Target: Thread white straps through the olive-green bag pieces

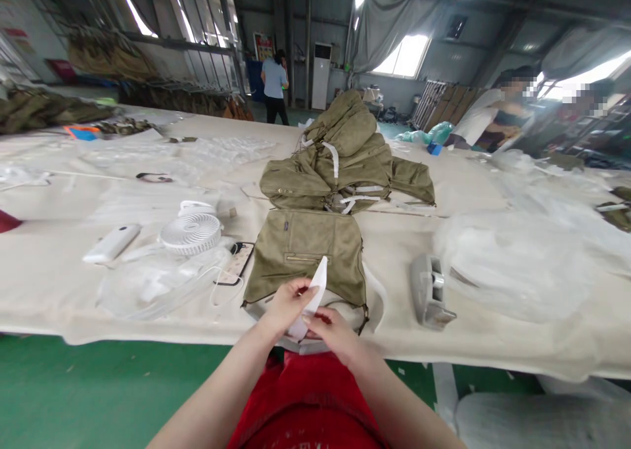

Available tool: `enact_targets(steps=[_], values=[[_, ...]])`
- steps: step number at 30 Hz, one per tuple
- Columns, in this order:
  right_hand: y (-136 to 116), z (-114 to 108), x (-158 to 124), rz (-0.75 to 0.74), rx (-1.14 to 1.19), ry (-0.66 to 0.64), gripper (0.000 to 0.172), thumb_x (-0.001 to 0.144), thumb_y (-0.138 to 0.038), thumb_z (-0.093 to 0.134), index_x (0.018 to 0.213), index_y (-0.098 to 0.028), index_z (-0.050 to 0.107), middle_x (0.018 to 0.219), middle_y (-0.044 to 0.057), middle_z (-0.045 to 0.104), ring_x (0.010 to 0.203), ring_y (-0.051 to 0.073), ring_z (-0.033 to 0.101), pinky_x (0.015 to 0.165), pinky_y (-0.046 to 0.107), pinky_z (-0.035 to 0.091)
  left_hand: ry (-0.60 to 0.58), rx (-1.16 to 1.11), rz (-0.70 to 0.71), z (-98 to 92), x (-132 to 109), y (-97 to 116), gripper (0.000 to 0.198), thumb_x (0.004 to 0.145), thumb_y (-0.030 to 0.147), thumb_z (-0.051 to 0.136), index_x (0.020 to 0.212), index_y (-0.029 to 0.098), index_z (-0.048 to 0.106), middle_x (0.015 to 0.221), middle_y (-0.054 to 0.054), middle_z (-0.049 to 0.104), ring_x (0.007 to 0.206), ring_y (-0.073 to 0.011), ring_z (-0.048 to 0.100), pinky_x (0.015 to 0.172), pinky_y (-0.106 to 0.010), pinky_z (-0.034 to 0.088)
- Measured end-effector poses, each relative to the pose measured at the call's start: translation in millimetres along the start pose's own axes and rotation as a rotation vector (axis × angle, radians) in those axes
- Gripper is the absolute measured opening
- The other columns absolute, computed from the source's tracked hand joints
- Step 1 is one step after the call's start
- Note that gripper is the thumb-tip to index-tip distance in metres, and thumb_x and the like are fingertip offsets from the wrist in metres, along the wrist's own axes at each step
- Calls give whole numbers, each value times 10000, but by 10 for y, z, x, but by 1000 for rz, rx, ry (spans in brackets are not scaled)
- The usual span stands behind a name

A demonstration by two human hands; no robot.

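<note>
An olive green bag (320, 238) with a zipped front pocket lies flat on the cloth-covered table (197, 317) in front of me. Over its near edge, a white strip of paper or fabric (319, 279) is pinched between my two hands. My left hand (288, 302) grips it from the left side, fingers closed. Lower down, my right hand (331, 329) has its fingers closed on the strip's near end. A pale strap (377, 298) curves out at the bag's right side.
More olive bags (340, 153) are heaped behind. At left are a white fan (191, 233), a phone (235, 263) and a white box-shaped device (112, 243). A tape dispenser (431, 291) and clear plastic bags (513, 265) lie at right. Two people (275, 84) are farther back.
</note>
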State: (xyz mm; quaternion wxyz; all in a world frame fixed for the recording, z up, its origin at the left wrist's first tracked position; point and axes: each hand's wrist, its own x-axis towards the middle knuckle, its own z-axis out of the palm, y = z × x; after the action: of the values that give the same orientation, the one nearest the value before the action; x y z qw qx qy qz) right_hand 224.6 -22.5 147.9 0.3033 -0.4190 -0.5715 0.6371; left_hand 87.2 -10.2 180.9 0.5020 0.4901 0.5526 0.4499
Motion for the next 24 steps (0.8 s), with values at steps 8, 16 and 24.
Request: enact_targets(steps=[8, 16, 24], values=[[172, 149, -150, -2, -143, -211, 268, 825, -424, 562, 886, -201, 699, 757, 13, 698, 677, 164, 639, 621, 259, 491, 165, 86, 41, -181, -124, -164, 364, 736, 527, 603, 701, 166, 573, 599, 32, 503, 567, -99, 424, 522, -198, 343], [470, -386, 178, 84, -945, 210, 405, 865, -478, 463, 757, -177, 712, 754, 134, 710, 752, 257, 670, 695, 337, 478, 164, 407, 13, -677, -364, -343, 364, 839, 486, 457, 642, 194, 548, 569, 24, 519, 585, -138, 489, 577, -227, 360], [560, -274, 511, 343, -953, 230, 295, 718, -428, 602, 547, -192, 649, 565, 109, 667, 576, 213, 640, 546, 281, 437, -27, 512, 79, -588, -462, -392, 302, 851, 420, 461, 730, 187, 611, 644, 9, 561, 639, -150, 508, 614, -233, 352]])
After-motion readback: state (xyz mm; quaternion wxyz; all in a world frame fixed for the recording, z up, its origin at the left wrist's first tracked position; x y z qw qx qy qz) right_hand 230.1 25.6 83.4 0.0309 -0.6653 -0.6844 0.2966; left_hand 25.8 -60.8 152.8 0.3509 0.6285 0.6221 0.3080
